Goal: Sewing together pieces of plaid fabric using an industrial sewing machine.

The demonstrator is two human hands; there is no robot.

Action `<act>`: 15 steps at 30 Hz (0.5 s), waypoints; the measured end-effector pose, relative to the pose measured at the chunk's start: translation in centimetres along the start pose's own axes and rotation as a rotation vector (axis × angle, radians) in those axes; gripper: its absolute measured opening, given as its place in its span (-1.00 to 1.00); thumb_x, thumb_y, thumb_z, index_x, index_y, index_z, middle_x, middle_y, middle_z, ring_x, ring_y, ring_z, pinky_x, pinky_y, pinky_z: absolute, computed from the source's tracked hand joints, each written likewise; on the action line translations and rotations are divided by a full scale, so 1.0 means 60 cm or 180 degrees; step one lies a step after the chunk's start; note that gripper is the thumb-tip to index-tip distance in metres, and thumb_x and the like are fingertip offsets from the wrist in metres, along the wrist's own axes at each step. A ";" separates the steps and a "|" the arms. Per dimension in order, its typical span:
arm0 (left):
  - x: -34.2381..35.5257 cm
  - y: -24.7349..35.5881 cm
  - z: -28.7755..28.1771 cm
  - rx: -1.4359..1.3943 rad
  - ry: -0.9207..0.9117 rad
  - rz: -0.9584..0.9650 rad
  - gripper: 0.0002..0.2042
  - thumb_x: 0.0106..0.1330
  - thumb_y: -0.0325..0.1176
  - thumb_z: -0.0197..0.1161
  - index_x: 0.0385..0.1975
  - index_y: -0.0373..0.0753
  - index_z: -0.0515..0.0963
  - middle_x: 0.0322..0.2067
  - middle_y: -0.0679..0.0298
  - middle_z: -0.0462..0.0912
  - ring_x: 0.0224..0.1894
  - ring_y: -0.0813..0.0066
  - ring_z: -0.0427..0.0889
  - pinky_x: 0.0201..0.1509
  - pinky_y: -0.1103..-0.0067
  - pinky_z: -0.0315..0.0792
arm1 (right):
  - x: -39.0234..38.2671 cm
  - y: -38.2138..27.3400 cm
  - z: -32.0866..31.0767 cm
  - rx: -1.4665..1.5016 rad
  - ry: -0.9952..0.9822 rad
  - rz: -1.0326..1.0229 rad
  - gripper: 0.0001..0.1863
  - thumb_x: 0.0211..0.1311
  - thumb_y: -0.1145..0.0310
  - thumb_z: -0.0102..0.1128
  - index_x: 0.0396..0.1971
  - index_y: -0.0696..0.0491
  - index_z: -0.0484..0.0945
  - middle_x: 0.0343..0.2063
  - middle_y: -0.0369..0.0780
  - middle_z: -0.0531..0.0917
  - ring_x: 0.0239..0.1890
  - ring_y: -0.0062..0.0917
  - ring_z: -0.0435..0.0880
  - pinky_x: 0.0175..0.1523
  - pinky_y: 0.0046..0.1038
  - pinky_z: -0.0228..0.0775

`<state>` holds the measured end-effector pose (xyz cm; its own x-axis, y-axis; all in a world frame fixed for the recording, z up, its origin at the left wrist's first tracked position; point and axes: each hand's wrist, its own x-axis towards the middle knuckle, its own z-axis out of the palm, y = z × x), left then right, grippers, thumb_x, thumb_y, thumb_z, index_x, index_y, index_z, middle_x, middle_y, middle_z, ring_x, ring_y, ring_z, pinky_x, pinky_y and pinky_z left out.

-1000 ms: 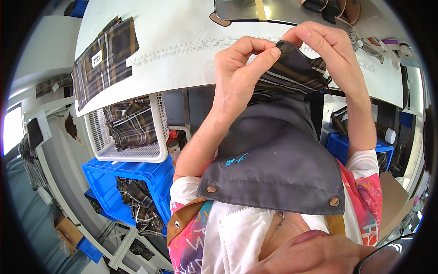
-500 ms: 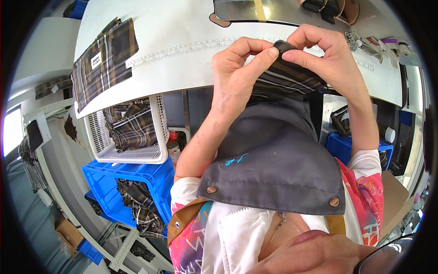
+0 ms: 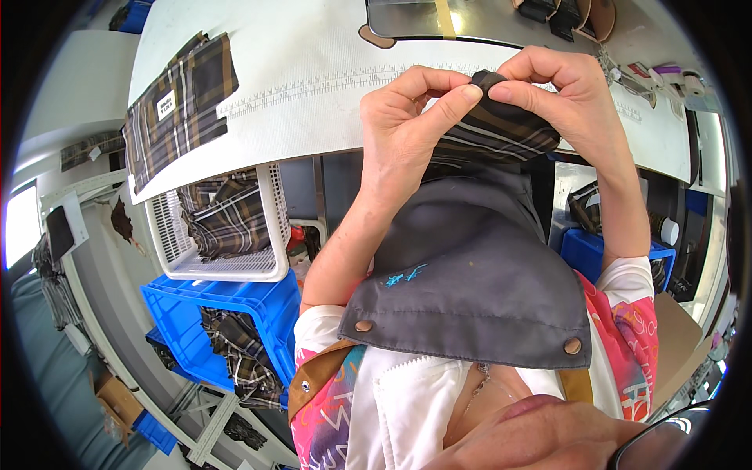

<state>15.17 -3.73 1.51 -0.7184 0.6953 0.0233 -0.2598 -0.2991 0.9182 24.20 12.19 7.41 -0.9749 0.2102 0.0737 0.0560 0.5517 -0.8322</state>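
My left hand (image 3: 411, 129) and right hand (image 3: 568, 98) are both raised in front of me, fingertips meeting at the top of a small folded piece of dark plaid cloth (image 3: 493, 129). Each hand pinches it between thumb and forefinger, the left thumb pressed at the fold's corner, the right fingers curled over the upper edge. The cloth hangs down between my palms, its lower edge falling against the grey apron (image 3: 470, 274) on my chest (two snap studs show along the apron's hem).

Just beyond my hands runs the front edge of the white worktop (image 3: 313, 102), curved by the lens, with a printed ruler strip along it. A flat plaid piece with a white label (image 3: 180, 110) lies at the worktop's left end, well apart from my hands, and the stretch between is bare. Small tools sit at the far right corner, too small to tell.

Under the worktop on my left, a white basket (image 3: 223, 227) holds more plaid pieces, and a blue crate (image 3: 235, 321) below it holds others.
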 end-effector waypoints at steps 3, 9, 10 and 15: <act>0.000 0.001 0.002 -0.0062 -0.0021 0.0011 -0.87 0.13 -0.48 0.32 -0.38 -0.41 0.59 -0.45 0.30 0.60 -0.36 0.67 0.49 -0.26 0.73 0.36 | 0.000 0.004 0.006 0.0059 0.0201 -0.0199 -0.82 0.08 0.35 0.28 -0.52 0.18 0.59 -0.67 -0.37 0.52 -0.56 -0.76 0.40 -0.43 -0.64 0.21; 0.000 0.003 0.003 -0.0036 -0.0017 0.0030 -0.87 0.13 -0.49 0.32 -0.39 -0.41 0.59 -0.47 0.30 0.60 -0.38 0.67 0.49 -0.27 0.74 0.36 | -0.001 0.000 0.003 0.0092 0.0166 -0.0211 -0.83 0.08 0.37 0.27 -0.48 0.18 0.61 -0.65 -0.36 0.55 -0.54 -0.76 0.43 -0.40 -0.64 0.25; 0.001 0.003 0.004 -0.0029 -0.0012 0.0048 -0.87 0.13 -0.49 0.31 -0.39 -0.42 0.59 -0.46 0.30 0.60 -0.37 0.67 0.50 -0.27 0.74 0.36 | -0.001 0.000 0.002 0.0101 0.0161 -0.0212 -0.83 0.08 0.37 0.28 -0.48 0.18 0.61 -0.65 -0.36 0.55 -0.54 -0.76 0.43 -0.40 -0.64 0.25; 0.000 0.002 0.005 0.0220 -0.0033 0.0128 -0.88 0.13 -0.46 0.31 -0.41 -0.40 0.58 -0.47 0.30 0.60 -0.38 0.67 0.50 -0.28 0.73 0.36 | -0.002 0.006 0.000 0.0060 0.0199 -0.0368 -0.84 0.07 0.37 0.28 -0.44 0.17 0.62 -0.62 -0.34 0.58 -0.52 -0.75 0.45 -0.37 -0.65 0.27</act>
<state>15.32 -3.55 1.74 -0.7205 0.6905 0.0644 -0.1855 -0.2814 0.9415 24.33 12.36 7.12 -0.9592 0.1963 0.2034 -0.0606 0.5601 -0.8262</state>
